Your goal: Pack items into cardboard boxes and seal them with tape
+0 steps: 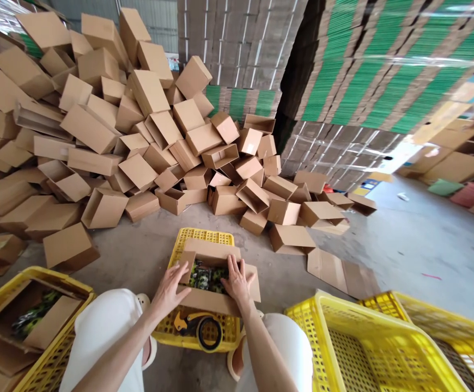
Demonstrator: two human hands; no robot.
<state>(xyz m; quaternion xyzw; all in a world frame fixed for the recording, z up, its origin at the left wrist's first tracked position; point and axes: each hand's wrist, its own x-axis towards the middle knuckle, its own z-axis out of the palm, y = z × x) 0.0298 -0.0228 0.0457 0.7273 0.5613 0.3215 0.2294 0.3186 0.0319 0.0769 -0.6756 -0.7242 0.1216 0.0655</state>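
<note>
An open cardboard box (216, 298) stands between my knees on an upturned yellow crate (208, 235). Its flaps are spread outward, and dark green-and-black items in clear plastic (202, 276) lie inside. My left hand (170, 288) is at the box's left end, thumb and fingers apart, beside the left flap. At the right end, my right hand (238, 280) has its fingers stretched out over the flap and the box's edge; some fingertips reach over the contents. On the crate's near part rests a tape dispenser (186, 321) with an orange handle and a dark roll of tape.
A big heap of open, empty-looking cardboard boxes (139, 171) fills the floor ahead and left. At my left a yellow crate (53, 275) holds filled open boxes. Yellow crates (355, 310) stand at my right. Strapped stacks of flattened cardboard (237, 43) rise behind.
</note>
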